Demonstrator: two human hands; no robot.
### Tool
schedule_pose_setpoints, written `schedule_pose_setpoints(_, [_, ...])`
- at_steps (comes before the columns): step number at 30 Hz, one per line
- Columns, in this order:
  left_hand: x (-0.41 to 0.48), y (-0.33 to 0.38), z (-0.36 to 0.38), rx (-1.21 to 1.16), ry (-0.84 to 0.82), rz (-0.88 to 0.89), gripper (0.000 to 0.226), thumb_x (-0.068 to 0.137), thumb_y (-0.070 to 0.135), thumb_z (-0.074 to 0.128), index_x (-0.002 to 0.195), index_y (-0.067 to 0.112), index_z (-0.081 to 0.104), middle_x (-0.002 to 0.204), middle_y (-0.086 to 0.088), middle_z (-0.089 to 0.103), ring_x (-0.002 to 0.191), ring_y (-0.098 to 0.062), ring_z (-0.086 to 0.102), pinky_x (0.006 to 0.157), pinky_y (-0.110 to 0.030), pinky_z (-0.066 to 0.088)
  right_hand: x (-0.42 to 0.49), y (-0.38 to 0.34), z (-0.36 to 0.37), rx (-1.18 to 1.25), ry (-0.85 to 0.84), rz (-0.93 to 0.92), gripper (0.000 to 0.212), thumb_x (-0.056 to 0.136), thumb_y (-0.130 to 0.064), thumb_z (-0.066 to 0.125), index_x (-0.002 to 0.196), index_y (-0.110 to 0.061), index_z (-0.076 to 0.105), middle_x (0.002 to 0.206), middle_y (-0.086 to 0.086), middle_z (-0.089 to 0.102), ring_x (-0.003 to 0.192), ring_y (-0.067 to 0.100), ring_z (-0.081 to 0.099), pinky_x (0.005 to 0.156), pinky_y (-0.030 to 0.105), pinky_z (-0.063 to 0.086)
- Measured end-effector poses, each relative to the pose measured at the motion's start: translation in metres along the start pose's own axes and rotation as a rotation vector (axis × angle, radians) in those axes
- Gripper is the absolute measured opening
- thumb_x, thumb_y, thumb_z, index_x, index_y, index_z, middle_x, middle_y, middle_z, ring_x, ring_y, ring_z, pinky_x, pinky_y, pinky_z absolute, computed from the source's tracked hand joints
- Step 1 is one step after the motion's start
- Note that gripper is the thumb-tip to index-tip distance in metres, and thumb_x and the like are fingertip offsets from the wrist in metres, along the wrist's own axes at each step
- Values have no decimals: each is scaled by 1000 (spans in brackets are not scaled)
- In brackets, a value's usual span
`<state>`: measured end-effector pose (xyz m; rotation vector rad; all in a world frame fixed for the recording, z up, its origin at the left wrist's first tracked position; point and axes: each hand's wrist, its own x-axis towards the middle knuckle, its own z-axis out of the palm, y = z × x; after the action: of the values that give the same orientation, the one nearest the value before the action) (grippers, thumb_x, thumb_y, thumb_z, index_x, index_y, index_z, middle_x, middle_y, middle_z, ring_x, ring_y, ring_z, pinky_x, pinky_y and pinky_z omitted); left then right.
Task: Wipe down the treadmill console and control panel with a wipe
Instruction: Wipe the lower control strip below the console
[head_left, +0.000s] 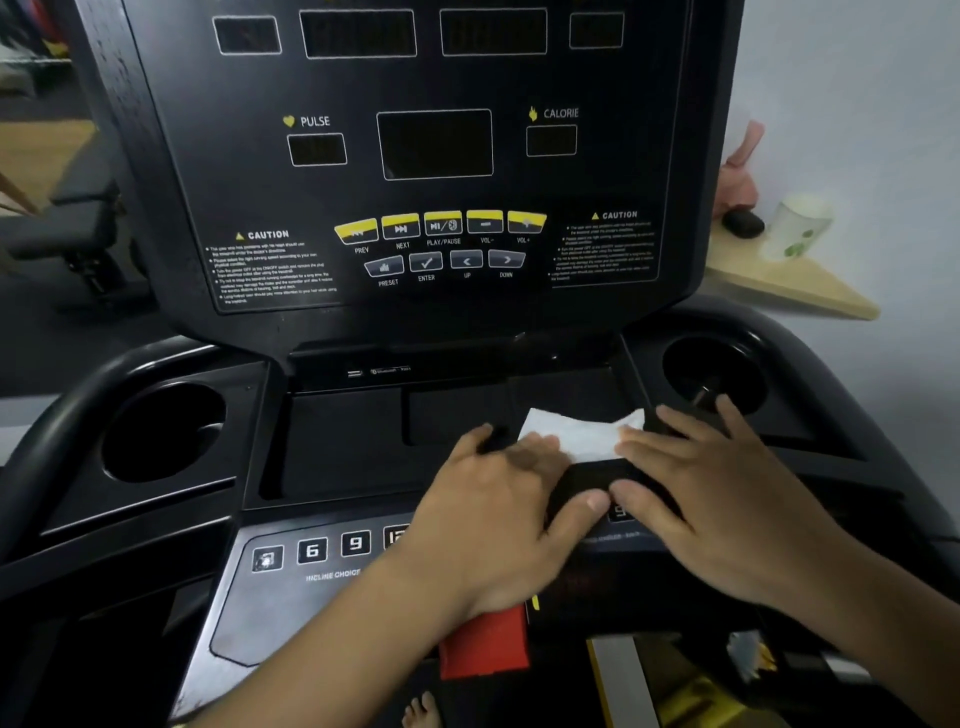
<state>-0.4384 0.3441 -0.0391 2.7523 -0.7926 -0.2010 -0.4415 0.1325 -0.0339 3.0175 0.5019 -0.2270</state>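
Note:
The black treadmill console (436, 145) stands upright ahead, with dark displays and a row of yellow and grey buttons (441, 228). Below it, a white wipe (582, 436) lies spread in the right part of the shallow tray (343, 441). My left hand (498, 499) rests with straight fingers on the wipe's left edge. My right hand (717, 493) lies flat on its right edge. Both thumbs meet over the black ridge in front of the wipe. The lower control panel (291, 571) shows number keys, partly hidden by my left forearm.
Round cup holders sit at the left (161, 431) and right (717, 379) of the tray. A red safety tab (483, 644) hangs under my left wrist. A wooden corner shelf (810, 286) at the right carries a white cup (795, 228) and a small black object (743, 223).

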Motion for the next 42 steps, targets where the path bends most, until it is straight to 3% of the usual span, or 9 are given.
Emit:
schedule_pose_setpoints(4, [31, -4, -2, 11, -4, -41, 66, 97, 62, 10, 138, 27, 49, 147, -1, 49, 137, -13, 41, 121, -47, 7, 32, -2, -8, -37, -5, 47, 117, 67, -72, -36, 146, -29, 38, 154, -14, 33, 148, 16, 14, 119, 53, 1])
schedule_pose_setpoints(11, [58, -11, -6, 101, -49, -108, 63, 100, 57, 8, 139, 27, 48, 151, -5, 43, 130, -23, 49, 116, -48, 18, 56, 4, -6, -35, 29, 63, 90, 80, -63, -9, 144, -26, 42, 153, -13, 37, 146, 13, 20, 118, 53, 5])
schedule_pose_setpoints(16, [25, 10, -1, 219, 34, 8, 80, 91, 61, -6, 114, 29, 64, 104, 0, 66, 99, -19, 59, 109, -45, 26, 23, 0, -8, 39, 54, 14, 86, 82, -64, -5, 136, -30, 52, 146, -16, 46, 146, 9, 20, 119, 50, 6])
schedule_pose_setpoints(19, [21, 13, 2, 138, 109, 47, 74, 96, 59, 4, 131, 21, 57, 127, -5, 61, 123, -21, 51, 116, -46, 22, 17, -3, -9, 79, 268, -36, 65, 97, -50, 13, 126, -20, 63, 131, -7, 62, 136, 12, 42, 116, 48, 21])
schedule_pose_setpoints(22, [18, 6, 8, 92, 26, 32, 84, 91, 66, 0, 145, 16, 41, 157, -11, 32, 148, -22, 20, 122, -47, 7, 14, -2, 5, 45, 227, -84, 61, 100, -47, 17, 125, -18, 64, 130, -5, 63, 132, 10, 46, 114, 49, 25])
schedule_pose_setpoints(30, [60, -6, 2, 36, -119, -74, 64, 101, 55, 11, 156, 22, 16, 164, -4, 12, 151, -17, 3, 121, -51, -2, 59, 5, -2, -18, 56, -24, 88, 82, -60, -9, 149, -21, 32, 156, -5, 33, 145, 7, 21, 120, 45, 1])
schedule_pose_setpoints(36, [12, 4, 4, -20, -67, 10, 78, 91, 67, 6, 148, 24, 37, 158, 0, 31, 148, -13, 19, 121, -50, -1, 9, -2, -2, -31, 91, -98, 80, 93, -63, 0, 119, -27, 66, 126, -11, 65, 128, 4, 49, 119, 39, 2])
schedule_pose_setpoints(39, [14, 3, 3, -45, -72, -1, 79, 90, 68, 6, 147, 24, 39, 156, 0, 36, 147, -12, 22, 121, -49, -3, 14, -6, -10, -11, 29, -57, 97, 84, -68, -17, 119, -30, 65, 124, -14, 64, 127, 1, 48, 118, 40, 1])
schedule_pose_setpoints(42, [46, -4, 1, -24, -133, -19, 68, 98, 61, 10, 153, 25, 26, 163, 1, 17, 150, -11, 7, 119, -50, -10, 46, -3, -18, -30, 31, -37, 95, 78, -61, -18, 133, -27, 51, 139, -11, 53, 137, 4, 35, 119, 46, 5])
